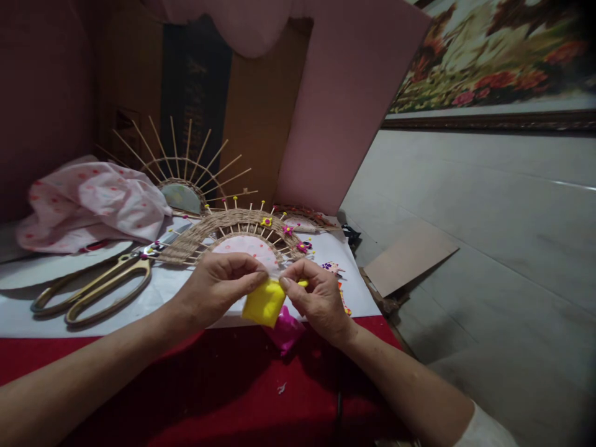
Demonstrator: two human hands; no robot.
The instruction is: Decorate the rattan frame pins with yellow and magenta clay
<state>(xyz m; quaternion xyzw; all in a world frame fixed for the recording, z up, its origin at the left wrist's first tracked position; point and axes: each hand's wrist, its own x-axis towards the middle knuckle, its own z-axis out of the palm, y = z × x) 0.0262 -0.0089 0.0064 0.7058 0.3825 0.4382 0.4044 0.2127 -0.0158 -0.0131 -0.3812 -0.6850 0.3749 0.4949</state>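
The person's left hand (212, 290) and right hand (321, 303) meet in a close pinch, thumb against forefinger on each, on the upper edge of a small, bright yellow packet with a clear plastic top (265, 304). The packet hangs between them, just above the near edge of a white paper sheet (365, 302); a bit of yellow also shows at the right fingertips. A shiny magenta packet (285, 330) shows below and partly behind the yellow one; whether the right hand also holds it cannot be told.

Just beyond the hands lies a fan-shaped piece of woven brown twine on thin sticks (237, 220), set with yellow and magenta beads and flowers, with a pale, red-dotted half-round at its centre. Large scissors with gold-coloured handles (109, 285) lie to its left on the paper, near a crumpled pale pink cloth with red dots (95, 202). A red cloth (209, 391) covers the near side.

Behind stands a second half-round frame of bare radiating sticks (181, 164), in front of a brown cardboard panel (265, 93). A dark band (198, 93) down that panel bears large, sideways lettering, too dim to read surely. At upper right, a framed flower picture (507, 62) hangs on pale tiles.
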